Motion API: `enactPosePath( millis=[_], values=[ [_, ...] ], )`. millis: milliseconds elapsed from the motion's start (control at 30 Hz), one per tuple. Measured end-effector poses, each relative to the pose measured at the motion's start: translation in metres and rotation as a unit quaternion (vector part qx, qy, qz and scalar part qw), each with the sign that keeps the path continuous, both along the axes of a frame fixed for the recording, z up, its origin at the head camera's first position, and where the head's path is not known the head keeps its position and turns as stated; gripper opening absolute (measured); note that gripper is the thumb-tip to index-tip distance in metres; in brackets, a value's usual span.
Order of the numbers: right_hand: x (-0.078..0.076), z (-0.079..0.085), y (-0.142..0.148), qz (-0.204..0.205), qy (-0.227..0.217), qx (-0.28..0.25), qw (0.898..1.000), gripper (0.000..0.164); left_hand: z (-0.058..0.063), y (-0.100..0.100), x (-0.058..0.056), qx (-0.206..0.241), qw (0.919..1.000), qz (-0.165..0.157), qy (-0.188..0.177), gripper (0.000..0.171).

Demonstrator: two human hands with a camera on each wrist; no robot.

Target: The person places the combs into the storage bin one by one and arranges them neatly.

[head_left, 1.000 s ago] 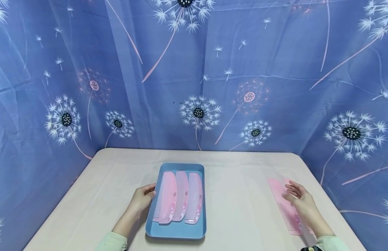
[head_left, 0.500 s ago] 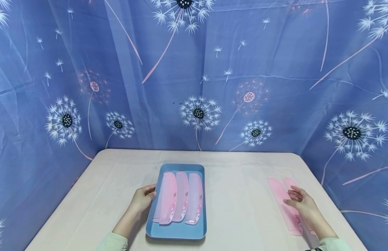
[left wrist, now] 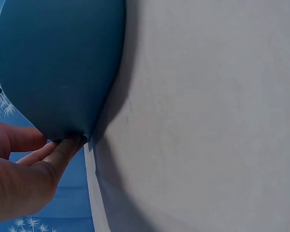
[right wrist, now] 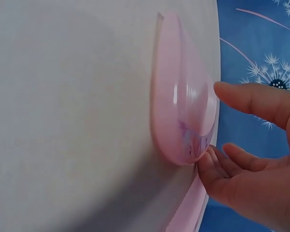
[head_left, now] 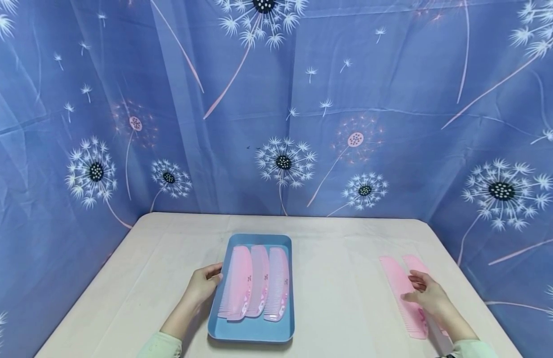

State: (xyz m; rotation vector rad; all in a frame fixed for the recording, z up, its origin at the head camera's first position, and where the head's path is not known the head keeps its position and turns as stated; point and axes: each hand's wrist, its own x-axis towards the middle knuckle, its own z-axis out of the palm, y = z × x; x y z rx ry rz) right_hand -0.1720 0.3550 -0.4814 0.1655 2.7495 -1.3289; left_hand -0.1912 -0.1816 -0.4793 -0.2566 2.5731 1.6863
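Note:
At the left of the blue tray (head_left: 249, 330), my left hand (head_left: 204, 286) grips its rim; in the left wrist view the fingers (left wrist: 63, 151) press against the tray's outer wall (left wrist: 63, 72). Several translucent pink combs lie side by side in the tray, the leftmost ones overlapping, among them a right-hand comb (head_left: 276, 283). On the right side of the table, my right hand (head_left: 430, 298) holds a pink comb (head_left: 395, 278), thumb toward its toothed side and fingertips at its spine. Another pink comb (head_left: 413, 262) lies beside it, partly hidden under the hand.
A pale cloth covers the table (head_left: 334, 278), which has rounded far corners. Blue curtain fabric (head_left: 231, 164) with dandelion prints hangs behind the table and along both sides. Table surface shows between the tray and the combs on the right.
My right hand has lowered slightly, its thumb coming farther over the comb. That comb has shifted a little left, widening the gap to its neighbour. Left hand and tray stay put.

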Motion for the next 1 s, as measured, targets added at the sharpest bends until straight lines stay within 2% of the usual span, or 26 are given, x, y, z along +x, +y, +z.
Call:
enactPosePath(
  millis=[367, 767, 1000],
  values=[
    [-0.003, -0.003, -0.003, 0.003, 0.019, 0.070, 0.997, 0.082, -0.001, 0.000, 0.000, -0.001, 1.0000, 0.000, 0.005, 0.036],
    [-0.003, 0.005, -0.009, -0.019, 0.008, 0.070, 0.997, 0.084, 0.000, 0.000, 0.000, -0.004, 1.0000, 0.000, 0.006, 0.035],
    [-0.003, 0.005, -0.010, -0.021, 0.005, 0.086, 0.996, 0.080, 0.000, 0.001, -0.001, -0.002, 1.0000, 0.001, 0.005, 0.035]
  ],
)
